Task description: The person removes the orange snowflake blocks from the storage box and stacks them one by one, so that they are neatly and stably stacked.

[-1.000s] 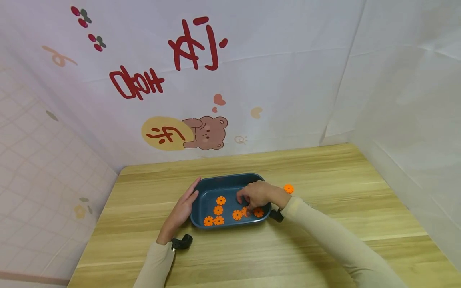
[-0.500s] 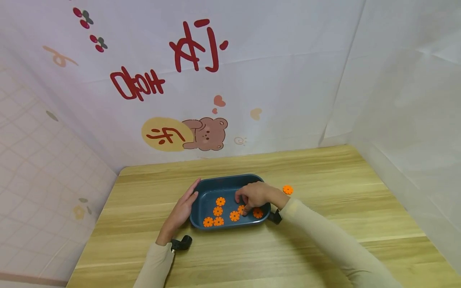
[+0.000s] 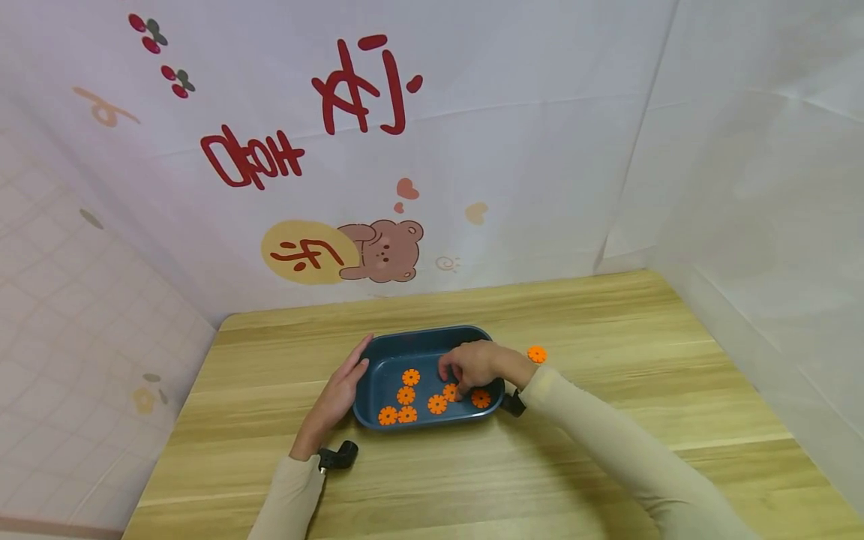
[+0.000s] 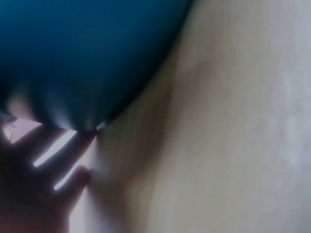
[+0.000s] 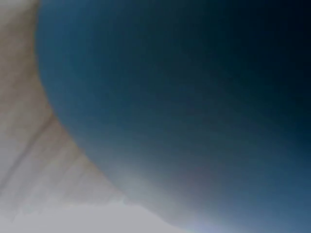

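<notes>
In the head view, a dark blue rectangular dish (image 3: 398, 366) with rounded corners stands on the table. Several orange notched discs (image 3: 406, 395) lie flat on its floor. My left hand (image 3: 335, 397) rests along the dish's left wall, fingers nearly straight. My right hand (image 3: 475, 362) reaches in over the right side, fingers bent downward and thumb apart from them. Its thumb is at the edge of one orange disc (image 3: 450, 392), beside another disc (image 3: 437, 404). The left wrist view shows fingers (image 4: 73, 145) against the dish; the right wrist view shows only blurred blue dish wall (image 5: 121, 111).
One more orange disc (image 3: 536, 354) lies on the wooden table (image 3: 574, 322), right of the dish beyond the right wrist. White printed cloth (image 3: 540, 150) hangs behind and on both sides. A black wrist camera (image 3: 340, 455) sits by the left wrist.
Over the last second, two discs by the right thumb have shifted slightly left, and the right hand has moved a little left too. The left hand stays on the dish.
</notes>
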The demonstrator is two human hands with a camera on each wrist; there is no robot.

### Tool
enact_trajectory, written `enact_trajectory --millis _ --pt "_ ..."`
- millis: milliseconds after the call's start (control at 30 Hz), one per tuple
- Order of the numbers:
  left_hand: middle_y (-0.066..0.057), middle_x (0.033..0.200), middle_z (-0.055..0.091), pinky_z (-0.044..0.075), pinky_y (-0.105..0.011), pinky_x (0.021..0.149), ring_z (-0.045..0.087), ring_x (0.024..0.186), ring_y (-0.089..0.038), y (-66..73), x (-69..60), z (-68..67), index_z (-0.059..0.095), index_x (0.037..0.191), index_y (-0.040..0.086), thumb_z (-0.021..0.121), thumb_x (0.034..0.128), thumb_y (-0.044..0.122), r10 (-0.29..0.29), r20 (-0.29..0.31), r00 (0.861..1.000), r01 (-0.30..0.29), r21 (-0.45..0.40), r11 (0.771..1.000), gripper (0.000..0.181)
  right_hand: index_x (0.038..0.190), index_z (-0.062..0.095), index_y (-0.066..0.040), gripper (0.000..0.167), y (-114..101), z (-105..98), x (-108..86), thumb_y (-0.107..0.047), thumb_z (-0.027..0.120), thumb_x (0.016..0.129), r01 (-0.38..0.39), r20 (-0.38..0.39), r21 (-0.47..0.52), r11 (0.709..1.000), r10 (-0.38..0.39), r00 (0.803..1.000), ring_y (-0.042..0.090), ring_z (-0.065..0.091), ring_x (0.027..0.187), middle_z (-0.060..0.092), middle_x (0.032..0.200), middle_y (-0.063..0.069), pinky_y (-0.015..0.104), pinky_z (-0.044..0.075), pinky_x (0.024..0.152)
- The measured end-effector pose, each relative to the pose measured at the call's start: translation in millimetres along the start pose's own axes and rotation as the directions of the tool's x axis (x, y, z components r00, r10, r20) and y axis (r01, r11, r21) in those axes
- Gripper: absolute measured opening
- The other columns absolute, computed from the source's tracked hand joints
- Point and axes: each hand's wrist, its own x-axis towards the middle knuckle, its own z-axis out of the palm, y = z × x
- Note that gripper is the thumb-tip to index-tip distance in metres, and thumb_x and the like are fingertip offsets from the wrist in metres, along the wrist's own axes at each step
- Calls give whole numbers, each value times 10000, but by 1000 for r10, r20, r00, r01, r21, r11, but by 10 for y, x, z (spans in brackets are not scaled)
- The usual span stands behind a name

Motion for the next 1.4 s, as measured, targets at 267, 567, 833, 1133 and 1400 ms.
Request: enact_trajectory --millis 267,567,833,1133,1400 --pt "60 1645 183 85 -517 1225 99 1525 -215 -7 3 -6 235 1581 303 305 1098 336 7 3 1000 -7 -5 1000 489 947 645 -319 244 5 50 1 -418 815 803 11 -60 -74 997 -15 998 61 528 640 556 698 -138 254 420 600" --pt "9 1654 168 82 -545 1217 91 1527 -260 -15 10 -5 220 1589 266 289 1101 330 17 9 1000 -17 0 1000 497 887 615 -274 271 3 44 3 -413 827 791 -2 -62 -84 996 -3 998 57 531 667 564 730 -146 253 436 632" --pt "36 1650 173 77 -534 1221 91 1527 -235 -6 -1 -1 231 1584 284 301 1099 331 12 7 1000 -12 -5 1000 492 879 596 -288 185 13 33 -24 -251 776 860 37 -55 5 999 -36 998 42 559 692 609 750 -183 266 451 686" --pt "19 1650 183 79 -534 1220 102 1526 -252 -2 7 -11 247 1584 252 311 1098 326 7 1 1000 -7 -7 1000 496 1014 678 -234 138 57 16 -43 -132 683 921 157 -84 125 980 -147 986 4 592 715 655 777 -183 260 490 760" --pt "4 1648 194 75 -535 1219 106 1525 -261 19 3 -9 261 1579 264 320 1098 308 9 0 1000 -9 1 1000 487 1167 707 -76 255 138 -15 -63 -40 593 942 316 -175 248 916 -279 944 21 554 679 654 828 -90 213 495 675"
